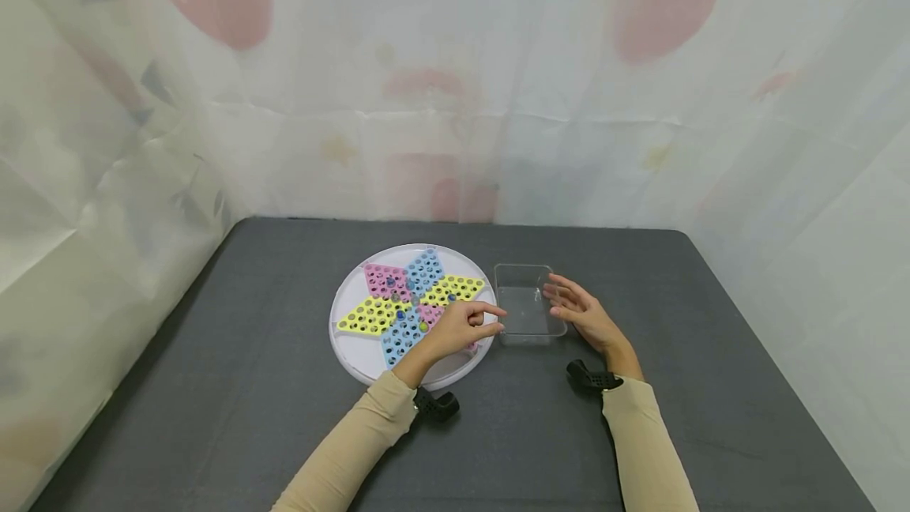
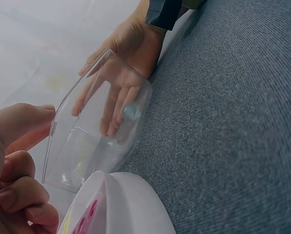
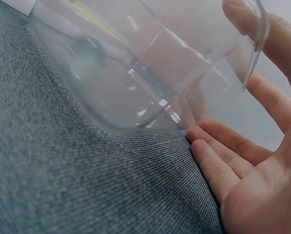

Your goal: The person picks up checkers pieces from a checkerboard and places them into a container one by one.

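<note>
Currently, a clear plastic box [image 1: 522, 303] with one marble [image 2: 131, 111] stands between the hands. Left hand [image 1: 457, 329]: thumb and index apart at the near rim, beside the Chinese checkers board [image 1: 353, 291]. Right hand [image 1: 588, 321]: fingers loosely extended by the opposite wall.

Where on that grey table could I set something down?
The grey table looks bare left of the white game board, right of the right hand, and between the two sleeves. It's crowded from the board to the clear box, where the left hand hovers.
</note>
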Available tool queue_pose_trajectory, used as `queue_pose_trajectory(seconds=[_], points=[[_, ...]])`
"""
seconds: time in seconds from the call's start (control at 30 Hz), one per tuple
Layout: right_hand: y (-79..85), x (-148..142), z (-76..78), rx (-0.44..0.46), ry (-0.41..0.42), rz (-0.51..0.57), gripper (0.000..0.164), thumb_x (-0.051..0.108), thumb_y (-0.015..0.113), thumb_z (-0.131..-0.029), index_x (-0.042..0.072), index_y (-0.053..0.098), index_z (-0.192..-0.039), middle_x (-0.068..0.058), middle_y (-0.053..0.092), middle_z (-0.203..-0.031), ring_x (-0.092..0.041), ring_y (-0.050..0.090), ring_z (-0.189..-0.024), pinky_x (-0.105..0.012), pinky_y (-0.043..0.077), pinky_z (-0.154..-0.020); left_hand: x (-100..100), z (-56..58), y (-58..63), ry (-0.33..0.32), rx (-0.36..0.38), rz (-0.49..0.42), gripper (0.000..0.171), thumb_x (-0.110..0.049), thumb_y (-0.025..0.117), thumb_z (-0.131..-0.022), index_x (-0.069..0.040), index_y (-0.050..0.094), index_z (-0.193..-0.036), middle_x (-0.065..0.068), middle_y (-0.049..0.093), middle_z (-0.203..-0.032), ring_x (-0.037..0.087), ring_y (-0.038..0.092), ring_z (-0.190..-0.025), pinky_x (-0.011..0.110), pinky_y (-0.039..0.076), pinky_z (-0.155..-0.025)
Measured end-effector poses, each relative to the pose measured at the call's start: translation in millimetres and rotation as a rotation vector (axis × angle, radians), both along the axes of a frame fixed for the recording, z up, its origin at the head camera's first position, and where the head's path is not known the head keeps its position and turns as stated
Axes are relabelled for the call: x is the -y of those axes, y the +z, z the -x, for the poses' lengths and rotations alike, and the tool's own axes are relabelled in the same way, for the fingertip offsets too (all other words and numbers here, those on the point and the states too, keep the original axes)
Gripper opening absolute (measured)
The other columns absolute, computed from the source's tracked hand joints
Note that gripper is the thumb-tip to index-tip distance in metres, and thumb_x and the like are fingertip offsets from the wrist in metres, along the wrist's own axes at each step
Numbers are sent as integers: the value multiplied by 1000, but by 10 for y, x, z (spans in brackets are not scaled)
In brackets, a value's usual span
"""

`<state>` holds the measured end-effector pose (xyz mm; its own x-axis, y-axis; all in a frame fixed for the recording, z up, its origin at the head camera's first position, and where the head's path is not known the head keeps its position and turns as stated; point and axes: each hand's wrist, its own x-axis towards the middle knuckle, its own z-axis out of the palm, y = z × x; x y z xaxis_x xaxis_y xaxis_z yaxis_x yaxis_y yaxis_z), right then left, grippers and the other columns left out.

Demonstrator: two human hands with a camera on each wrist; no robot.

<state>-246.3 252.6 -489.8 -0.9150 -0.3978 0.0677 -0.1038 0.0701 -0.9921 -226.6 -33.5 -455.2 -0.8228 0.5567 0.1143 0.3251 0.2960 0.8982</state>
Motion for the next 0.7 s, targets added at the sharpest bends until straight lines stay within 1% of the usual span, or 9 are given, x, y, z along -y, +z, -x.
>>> queue_pose_trajectory(seconds=[0.03,0.2,0.23,0.27,0.43,0.57,0.7], points=[[-1,-1,-1,-2,3,4,73,11,62,-93,-1,20,-152,-34,26,-151,5,48,-125,-8,43,-96,3,-28,49,-1,2,4,31,-15,65,-92,3,66,-117,0,27,-60,0,18,-47,18,25,-47],[-32,13,0,-11,25,26,72,10,61,-94,-2,19,-152,-36,24,-151,6,48,-125,-9,43,-97,81,-39,67,2,-19,32,30,-18,64,-93,0,68,-116,-2,26,-58,2,20,-48,18,26,-47],[-35,17,-1,-12,29,30,72,10,61,-94,-2,19,-152,-36,23,-150,6,48,-125,-10,43,-97,106,-28,54,8,-26,32,30,-20,64,-93,-2,69,-115,-4,26,-57,3,21,-48,18,26,-48],[-38,22,-1,-10,30,33,73,11,61,-94,-2,19,-152,-36,23,-150,6,49,-125,-10,44,-97,130,1,10,18,-38,35,29,-22,64,-93,-4,70,-114,-5,26,-57,3,22,-48,18,26,-48],[-20,17,0,-6,26,33,73,12,62,-93,-2,20,-151,-35,25,-150,4,50,-126,-11,45,-97,234,19,47,69,-52,17,24,-20,66,-91,-6,72,-110,-5,26,-57,1,23,-49,18,27,-49],[-13,2,2,-17,21,26,71,9,60,-94,-2,20,-151,-35,26,-149,4,50,-126,-10,44,-97,310,22,85,93,-44,-11,25,-19,67,-90,-4,72,-110,-3,28,-57,0,23,-48,18,26,-49],[-11,-8,2,-21,18,18,70,8,60,-94,-2,20,-151,-36,25,-149,4,49,-126,-10,44,-97,381,25,121,115,-39,1,27,-19,66,-91,-3,71,-112,-4,27,-55,1,24,-49,18,27,-50]])
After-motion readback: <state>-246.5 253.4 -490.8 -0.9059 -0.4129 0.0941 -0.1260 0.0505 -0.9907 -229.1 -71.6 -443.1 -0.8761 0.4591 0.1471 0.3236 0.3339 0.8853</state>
